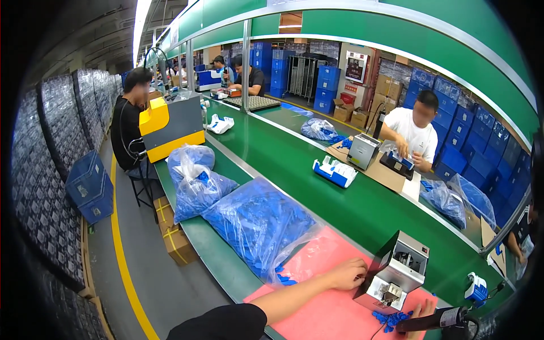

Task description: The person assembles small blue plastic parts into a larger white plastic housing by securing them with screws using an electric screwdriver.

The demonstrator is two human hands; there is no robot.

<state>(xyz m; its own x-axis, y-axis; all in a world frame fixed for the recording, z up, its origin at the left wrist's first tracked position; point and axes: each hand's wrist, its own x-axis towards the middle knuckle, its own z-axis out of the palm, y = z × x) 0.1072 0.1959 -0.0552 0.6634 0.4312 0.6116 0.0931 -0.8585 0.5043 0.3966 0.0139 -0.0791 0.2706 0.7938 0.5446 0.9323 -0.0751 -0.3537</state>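
Note:
My left hand [347, 273] reaches across a pink mat [317, 306] to the left side of a small grey metal machine [394, 272]. Its fingers are bunched against the machine's base, and whether they pinch a part is hidden. Only the fingers of my right hand [424, 310] show at the lower edge, just right of the machine. They lie beside a small heap of blue plastic parts [390, 320] and over a black cylindrical tool [439, 319]. A large clear bag of blue parts [258, 224] lies left of the mat, with a few parts spilled at its mouth [285, 279].
Two more bags of blue parts [195, 181] lie farther along the green bench [221, 255]. A green conveyor [317, 181] carries a blue-and-white part [334, 171]. A person in white works opposite [411, 136]; a seated person in black [127, 130] is by a yellow-grey machine [170, 124]. Cardboard boxes [173, 238] stand on the floor.

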